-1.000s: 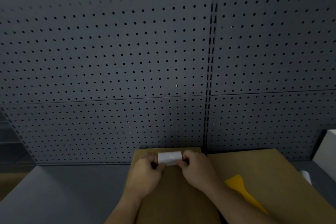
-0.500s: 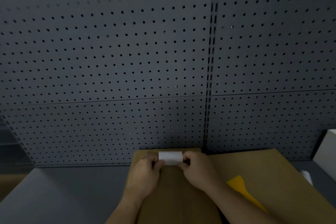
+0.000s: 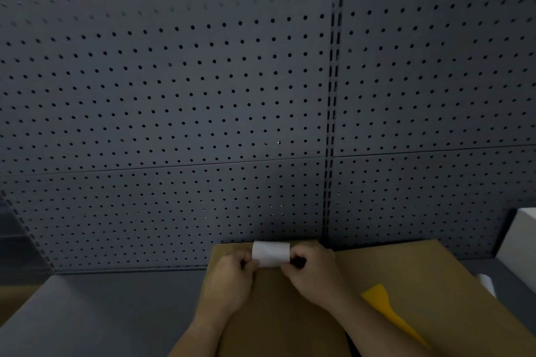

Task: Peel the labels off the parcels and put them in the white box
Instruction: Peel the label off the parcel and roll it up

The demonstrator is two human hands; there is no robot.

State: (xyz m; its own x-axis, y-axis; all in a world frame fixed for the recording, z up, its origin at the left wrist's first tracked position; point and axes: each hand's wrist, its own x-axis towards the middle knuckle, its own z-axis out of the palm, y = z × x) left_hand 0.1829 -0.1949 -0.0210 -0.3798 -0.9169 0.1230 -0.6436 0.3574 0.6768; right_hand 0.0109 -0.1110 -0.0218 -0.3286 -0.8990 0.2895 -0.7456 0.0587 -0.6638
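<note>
Label (image 3: 271, 253) (white) crosswise between hands

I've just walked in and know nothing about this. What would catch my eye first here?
Most of the view is a dark grey pegboard wall dotted with holes. Low in the middle, the left hand and right hand pinch a small white label between them, over a brown cardboard parcel. A yellow scraper lies on another parcel to the right, and a white box peeks in at the right edge.
</note>
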